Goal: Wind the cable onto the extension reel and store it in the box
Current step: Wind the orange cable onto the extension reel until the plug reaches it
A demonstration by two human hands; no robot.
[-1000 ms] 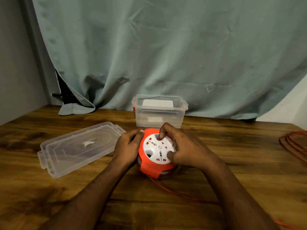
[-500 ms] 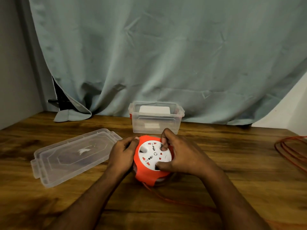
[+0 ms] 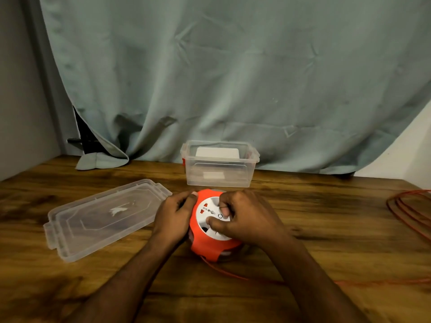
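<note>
An orange extension reel [image 3: 205, 244] with a white socket face stands on the wooden table near the middle. My left hand [image 3: 173, 216] grips its left side. My right hand [image 3: 247, 217] lies over the white face, fingers pinched on it, covering the right half. An orange cable [image 3: 224, 272] leaves the reel's base, passes under my right forearm and runs right, with loose loops [image 3: 405, 213] at the right edge. The clear plastic box [image 3: 219, 180] stands open just behind the reel.
The clear lid [image 3: 105, 217] lies flat on the table to the left of my hands. A grey-green curtain [image 3: 233, 78] hangs behind the table, its hem resting on the far edge. A wall closes the left side.
My right hand has turned on the white face of the reel, and the face has rotated with it. My left hand stays on the reel's side. The view has tilted slightly.
</note>
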